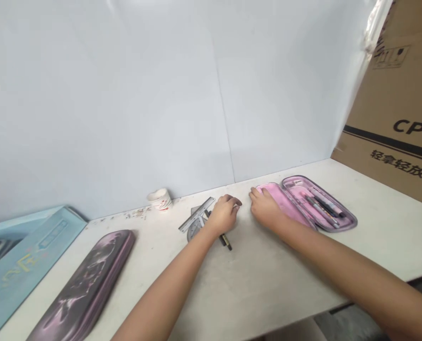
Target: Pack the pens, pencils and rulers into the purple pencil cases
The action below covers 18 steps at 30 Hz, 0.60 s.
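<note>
We'd best steady the open pencil case [296,206], right of frame centre, with our right hand [264,206]; can't tell its grip, likewise left hand [225,213].

pencil case [285,204]: pink inside, dark rim, lying open flat, lid half left
pens [322,208]: several, side by side, slanted in the case's right half
ruler [197,215]: grey strip, slanted, left of case
protractor [194,229]: grey, rounded, beside ruler
black pen [227,242]: partly hidden, between ruler and case
</note>
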Tool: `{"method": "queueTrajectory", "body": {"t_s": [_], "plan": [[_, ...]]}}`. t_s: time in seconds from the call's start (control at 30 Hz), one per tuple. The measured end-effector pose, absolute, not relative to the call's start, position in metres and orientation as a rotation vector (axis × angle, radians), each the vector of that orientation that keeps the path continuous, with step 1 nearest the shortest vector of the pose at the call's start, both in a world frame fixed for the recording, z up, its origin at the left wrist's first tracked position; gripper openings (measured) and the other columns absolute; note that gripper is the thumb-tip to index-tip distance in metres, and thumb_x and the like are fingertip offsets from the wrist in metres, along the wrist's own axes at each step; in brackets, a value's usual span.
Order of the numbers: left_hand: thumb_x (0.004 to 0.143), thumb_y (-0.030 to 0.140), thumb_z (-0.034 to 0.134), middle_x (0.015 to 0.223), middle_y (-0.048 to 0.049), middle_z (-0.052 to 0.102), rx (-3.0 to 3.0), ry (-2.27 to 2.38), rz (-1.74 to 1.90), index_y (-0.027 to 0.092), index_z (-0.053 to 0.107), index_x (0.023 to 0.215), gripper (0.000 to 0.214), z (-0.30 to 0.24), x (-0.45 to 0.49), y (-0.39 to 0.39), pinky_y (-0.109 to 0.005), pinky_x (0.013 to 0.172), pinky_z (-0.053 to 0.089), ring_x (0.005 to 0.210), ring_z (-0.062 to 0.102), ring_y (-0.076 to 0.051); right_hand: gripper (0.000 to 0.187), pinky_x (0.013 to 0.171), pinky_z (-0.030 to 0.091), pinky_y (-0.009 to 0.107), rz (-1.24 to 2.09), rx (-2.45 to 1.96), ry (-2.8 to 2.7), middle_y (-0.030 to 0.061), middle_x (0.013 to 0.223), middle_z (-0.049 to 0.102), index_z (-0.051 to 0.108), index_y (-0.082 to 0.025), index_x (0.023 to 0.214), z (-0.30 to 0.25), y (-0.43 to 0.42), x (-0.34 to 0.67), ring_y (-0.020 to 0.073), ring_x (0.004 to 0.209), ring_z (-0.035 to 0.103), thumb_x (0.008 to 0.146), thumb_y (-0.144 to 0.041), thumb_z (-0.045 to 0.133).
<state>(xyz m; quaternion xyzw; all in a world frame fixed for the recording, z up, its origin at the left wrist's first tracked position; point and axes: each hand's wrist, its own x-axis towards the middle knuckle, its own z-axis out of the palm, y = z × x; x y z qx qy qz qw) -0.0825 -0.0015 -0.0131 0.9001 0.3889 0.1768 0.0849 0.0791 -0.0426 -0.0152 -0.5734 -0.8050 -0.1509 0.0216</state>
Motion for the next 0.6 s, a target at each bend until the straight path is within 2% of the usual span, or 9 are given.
{"method": "queueTrajectory", "body": {"t_s": [0.1, 0.23, 0.33, 0.47, 0.6], "plan": [[0.085, 0.021, 0.042, 0.102, -0.0087, 0.060, 2.613, 1.158, 0.551, 0.017, 0.063, 0.098, 0.025, -0.015, -0.101, -0.020, -0.034, 0.094, 0.040, 0.102, 0.053, -0.020, 0.023, 0.088, 0.033, 0.042, -0.405, -1.862, -2.397, 0.0190, 0.109, 0.057, 0.069, -0.010, 0.088, -0.021, -0.042, 0.069, 0.0303, 0.111, 0.041, 0.080, -0.019, 0.049], [0.086, 0.025, 0.040, 0.102, -0.0072, 0.062, 2.450, 1.186, 0.613, 0.017, 0.061, 0.100, 0.026, -0.011, -0.112, -0.038, -0.030, 0.090, 0.042, 0.099, 0.055, -0.018, 0.028, 0.084, 0.036, 0.034, -0.223, -1.697, -2.136, 0.0129, 0.100, 0.058, 0.064, -0.013, 0.088, -0.020, -0.048, 0.056, 0.0238, 0.099, 0.047, 0.085, -0.033, 0.045], [0.088, 0.030, 0.037, 0.096, -0.0050, 0.064, 2.349, 1.210, 0.687, 0.018, 0.060, 0.095, 0.027, -0.007, -0.111, -0.044, -0.028, 0.084, 0.042, 0.093, 0.057, -0.017, 0.023, 0.084, 0.036, 0.033, -0.187, -1.494, -2.055, 0.0100, 0.098, 0.058, 0.061, -0.015, 0.085, -0.016, -0.058, 0.046, 0.0218, 0.098, 0.047, 0.085, -0.032, 0.046], [0.087, 0.034, 0.035, 0.079, -0.0007, 0.063, 2.237, 1.216, 0.791, 0.019, 0.059, 0.080, 0.029, -0.003, -0.104, -0.045, -0.025, 0.075, 0.043, 0.079, 0.057, -0.014, 0.016, 0.083, 0.037, 0.035, -0.254, -1.365, -2.024, 0.0103, 0.098, 0.057, 0.058, -0.016, 0.086, -0.013, -0.071, 0.044, 0.0226, 0.096, 0.047, 0.084, -0.026, 0.046], [0.083, 0.031, 0.038, 0.070, 0.0018, 0.059, 2.151, 1.147, 0.873, 0.019, 0.056, 0.070, 0.026, -0.001, -0.088, -0.044, -0.022, 0.071, 0.042, 0.075, 0.055, -0.013, 0.015, 0.083, 0.036, 0.036, -0.306, -1.337, -2.001, 0.0106, 0.097, 0.057, 0.057, -0.017, 0.086, -0.011, -0.079, 0.058, 0.0237, 0.096, 0.047, 0.085, -0.026, 0.046]]}}
